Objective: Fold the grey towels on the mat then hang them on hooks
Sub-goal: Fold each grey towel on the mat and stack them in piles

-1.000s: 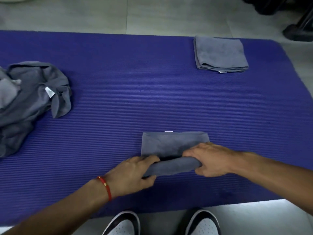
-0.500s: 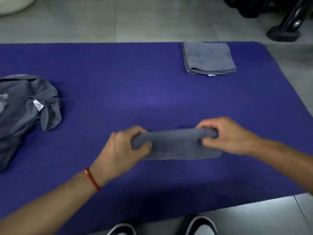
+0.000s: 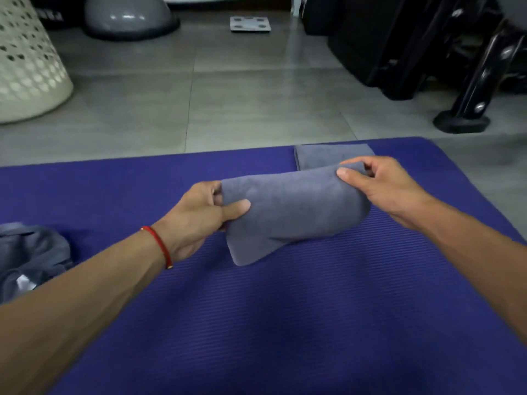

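Held towel: a folded grey towel (image 3: pixel 293 212), soft nap, thick and rounded at its folded top edge, is lifted clear of the mat; its lower left corner hangs lowest.
Long axis: it runs left to right between the two hands, tilted up toward the right end.
Left hand (image 3: pixel 199 215): the grip is clamped on the towel's left end, thumb on the near face, fingers curled behind. A red thread bracelet (image 3: pixel 159 243) sits on that wrist.
Right hand (image 3: pixel 382 183): the grip pinches the upper right end, thumb tip on the near face, fingers curled over the top.
Key relation: the folded towel already on the mat (image 3: pixel 322 156) lies just beyond the held one, toward the far right, partly hidden behind it; the right hand is the nearer to it.
Judged step: probably carrying the fresh fold over to set on or beside that stack; the far end would need to land first.
Mat (image 3: pixel 256 323): deep blue-purple foam with fine ribs, lying on grey floor tiles.
Unfolded towels (image 3: pixel 31 252): a crumpled grey heap at the mat's left edge, a white label showing, well apart from the hands.
Hooks: none in view.
Background: a cream perforated basket (image 3: pixel 25 61), a grey dome (image 3: pixel 128 15), a bathroom scale (image 3: pixel 250 24), black equipment at right.
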Demonstrator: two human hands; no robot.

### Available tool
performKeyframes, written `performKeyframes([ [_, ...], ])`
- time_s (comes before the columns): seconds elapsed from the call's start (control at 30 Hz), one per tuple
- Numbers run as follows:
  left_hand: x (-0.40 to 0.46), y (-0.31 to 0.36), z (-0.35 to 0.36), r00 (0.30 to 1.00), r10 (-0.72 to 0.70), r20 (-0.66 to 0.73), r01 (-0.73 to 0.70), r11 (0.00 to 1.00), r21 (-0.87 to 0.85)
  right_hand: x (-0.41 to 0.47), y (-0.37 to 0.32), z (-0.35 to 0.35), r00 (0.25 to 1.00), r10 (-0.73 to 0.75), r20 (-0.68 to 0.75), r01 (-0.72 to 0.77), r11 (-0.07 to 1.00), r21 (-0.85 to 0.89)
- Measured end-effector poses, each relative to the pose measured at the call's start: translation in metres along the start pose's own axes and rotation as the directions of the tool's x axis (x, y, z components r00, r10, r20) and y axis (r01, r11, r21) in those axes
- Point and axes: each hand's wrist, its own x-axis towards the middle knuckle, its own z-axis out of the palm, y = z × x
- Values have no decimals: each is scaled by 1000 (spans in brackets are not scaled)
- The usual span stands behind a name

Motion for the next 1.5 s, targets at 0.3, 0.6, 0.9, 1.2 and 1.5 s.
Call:
performKeyframes([
  [0.3, 49, 29, 69, 977, 212, -6, -212, 977, 9, -22, 60, -43, 965, 179, 191, -237, 906, 349],
  [0.6, 48, 105, 88, 995, -98, 8, 98, 969, -227, 1, -10, -114, 993, 121, 18, -122, 988, 92],
  [0.9, 33, 161, 139, 970, -232, -74, 218, 962, -164, 15, -40, -169, 976, 215, -31, -217, 963, -159],
  [1.2, 136, 54, 167, 933, -332, -138, 358, 892, 275, 98, 63, -147, 843, 460, 279, -484, 875, 21],
  [1.5, 279, 44, 171, 908, -317, -274, 394, 868, 303, 231, 120, -116, 926, 371, 74, -349, 912, -214],
])
